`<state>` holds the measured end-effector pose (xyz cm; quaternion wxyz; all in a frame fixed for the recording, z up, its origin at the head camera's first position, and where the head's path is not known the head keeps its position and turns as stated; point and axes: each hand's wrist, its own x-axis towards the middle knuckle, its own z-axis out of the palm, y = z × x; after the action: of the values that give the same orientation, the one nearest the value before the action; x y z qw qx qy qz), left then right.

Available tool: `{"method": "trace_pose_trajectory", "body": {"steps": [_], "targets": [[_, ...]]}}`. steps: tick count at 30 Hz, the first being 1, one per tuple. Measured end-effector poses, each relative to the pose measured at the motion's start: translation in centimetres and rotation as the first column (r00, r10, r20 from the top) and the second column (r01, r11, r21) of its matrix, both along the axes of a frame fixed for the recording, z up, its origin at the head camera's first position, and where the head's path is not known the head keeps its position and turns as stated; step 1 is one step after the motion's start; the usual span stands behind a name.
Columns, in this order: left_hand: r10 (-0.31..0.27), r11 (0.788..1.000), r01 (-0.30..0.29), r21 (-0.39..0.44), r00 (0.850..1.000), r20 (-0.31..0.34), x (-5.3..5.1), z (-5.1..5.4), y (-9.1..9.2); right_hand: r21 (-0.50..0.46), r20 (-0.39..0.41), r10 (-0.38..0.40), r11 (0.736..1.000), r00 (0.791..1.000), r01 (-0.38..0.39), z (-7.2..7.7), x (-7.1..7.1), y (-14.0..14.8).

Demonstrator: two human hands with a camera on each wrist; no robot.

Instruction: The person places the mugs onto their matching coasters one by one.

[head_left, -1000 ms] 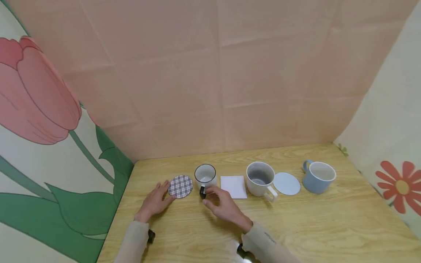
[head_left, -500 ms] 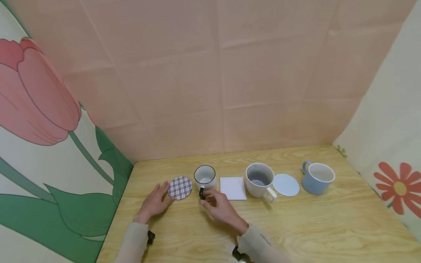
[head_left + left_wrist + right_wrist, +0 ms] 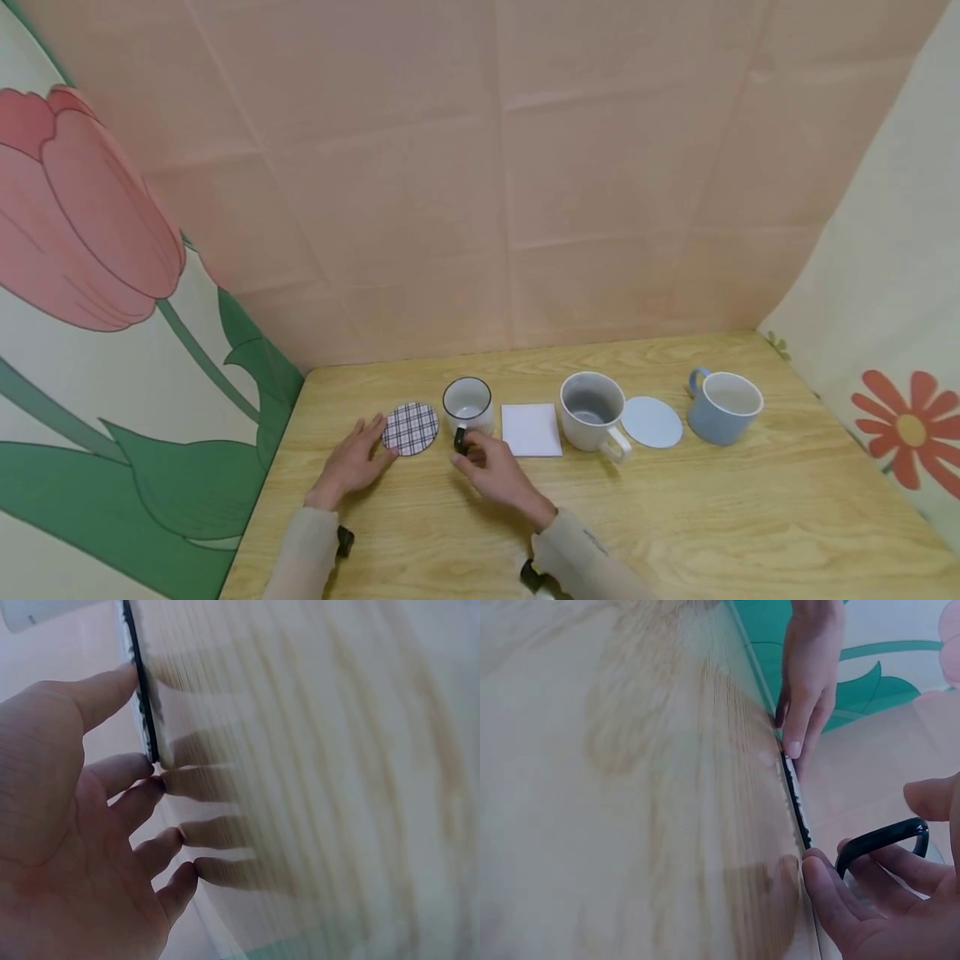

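Note:
A round plaid coaster (image 3: 410,429) lies flat on the table, my left hand (image 3: 352,462) at its left and near edges. In the left wrist view, thumb and index fingertips touch the rim of the coaster (image 3: 142,697); the other fingers rest spread on the table. My right hand (image 3: 498,475) is at the black handle of a white mug with a dark rim (image 3: 468,400). The right wrist view puts my fingers (image 3: 900,874) behind the black handle (image 3: 881,838), with my thumb apart from it. The mug's body is largely hidden there.
Right of the mug lie a white square coaster (image 3: 531,430), a larger white mug (image 3: 588,429), a pale blue round coaster (image 3: 652,422) and a light blue mug (image 3: 720,417). A pink cloth backdrop (image 3: 450,208) rises behind the table (image 3: 675,517).
My right hand has shifted slightly left and closer to the mug's handle, its forearm moving left as well. The left hand, coaster and mugs stay where they were.

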<state>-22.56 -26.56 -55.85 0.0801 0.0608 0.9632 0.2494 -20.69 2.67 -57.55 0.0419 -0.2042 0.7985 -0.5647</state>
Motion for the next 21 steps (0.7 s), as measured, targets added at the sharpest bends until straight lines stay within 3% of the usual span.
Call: {"method": "trace_pose_trajectory", "body": {"steps": [15, 21], "targets": [[-0.005, 1.000, 0.005, 0.019, 1.000, 0.003, 0.1, 0.1, -0.1, -0.001, 0.009, 0.000, 1.000, 1.000, 0.000, 0.1, 0.0, -1.0], [0.007, 1.000, -0.007, 0.024, 1.000, 0.017, 0.1, 0.2, -0.1, -0.052, 0.039, 0.002, 0.999, 0.999, 0.000, 0.3, 0.1, -1.1]]}}
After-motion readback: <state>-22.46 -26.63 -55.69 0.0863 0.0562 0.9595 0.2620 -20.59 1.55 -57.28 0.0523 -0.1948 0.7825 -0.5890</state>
